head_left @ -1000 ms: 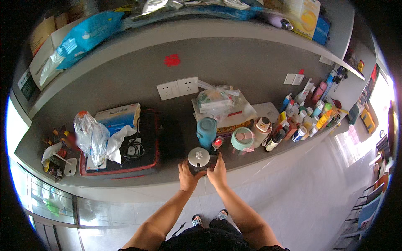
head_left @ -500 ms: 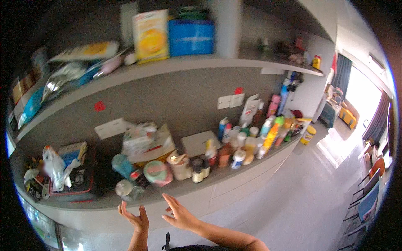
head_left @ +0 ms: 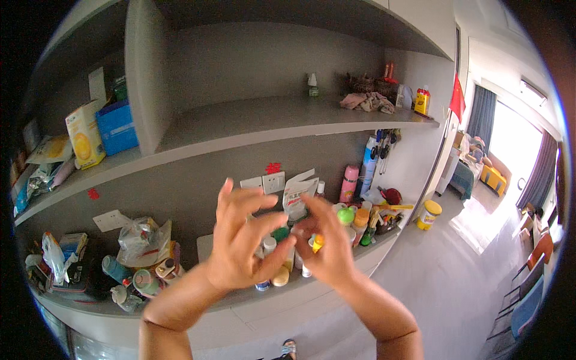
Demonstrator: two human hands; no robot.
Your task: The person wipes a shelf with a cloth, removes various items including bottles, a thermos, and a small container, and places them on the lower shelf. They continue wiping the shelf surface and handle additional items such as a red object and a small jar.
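Observation:
Both my hands are raised in front of the lower counter. My left hand (head_left: 245, 243) has its fingers apart and bent, with the thumb toward the right; nothing shows in it. Close beside it, my right hand (head_left: 327, 249) curves its fingers and thumb with a gap between them, slightly blurred. An orange bottle top (head_left: 317, 242) shows through that gap. Behind the hands stand a white pouch (head_left: 298, 201) and a white jar with a tan body (head_left: 280, 276), partly hidden. A bottle with a bright green cap (head_left: 345, 216) is just right of my right hand.
A pink flask (head_left: 348, 183) and a blue spray can (head_left: 368, 162) stand at the counter's right end. The upper shelf (head_left: 240, 123) holds a blue box (head_left: 117, 127) and a crumpled cloth (head_left: 367, 102). A yellow bucket (head_left: 429, 215) and chairs (head_left: 528, 309) stand on the floor.
My hands have risen from below the counter edge to in front of the bottles and come closer together. The view has turned right, showing more of the upper right shelf.

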